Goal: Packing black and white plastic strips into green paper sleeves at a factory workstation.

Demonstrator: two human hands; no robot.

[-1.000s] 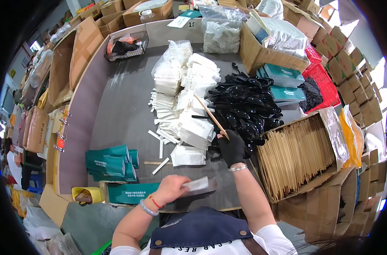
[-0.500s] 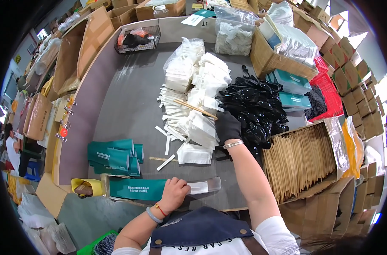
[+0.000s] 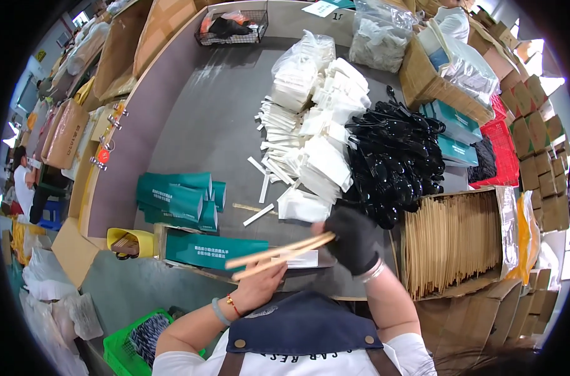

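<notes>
Gripping a pair of wooden chopsticks (image 3: pixel 279 254), the right hand (image 3: pixel 354 241) wears a black glove and has its fingers clamped on the right end of the sticks, which stretch leftward and slightly down, above the near edge of the grey surface (image 3: pixel 191 125). The left hand (image 3: pixel 260 285) is bare, with a green bangle and a red cord at the wrist; it sits just under the chopsticks at their left half, its fingers curled up toward a white paper sleeve (image 3: pixel 300 260) that lies right below the sticks. Whether those fingers actually pinch the sleeve I cannot tell, since the sticks and the hand cover the contact.

Just left of the left hand stands a long green carton (image 3: pixel 203 249) along the near edge, and beside that a small yellow tub (image 3: pixel 123 241). Farther back on the left lies a stack of green paper packets (image 3: pixel 178 197). In the middle of the surface is a spread of white paper sleeves and napkin packs (image 3: pixel 310 144), with a few loose sleeves scattered toward the near side. To the right of these is a heap of black plastic spoons (image 3: pixel 391 163), touching the white pile. Right of the gloved hand, an open cardboard box (image 3: pixel 504 225) holds a dense layer of wooden chopsticks. A wire basket (image 3: pixel 232 28) sits at the far edge.
</notes>
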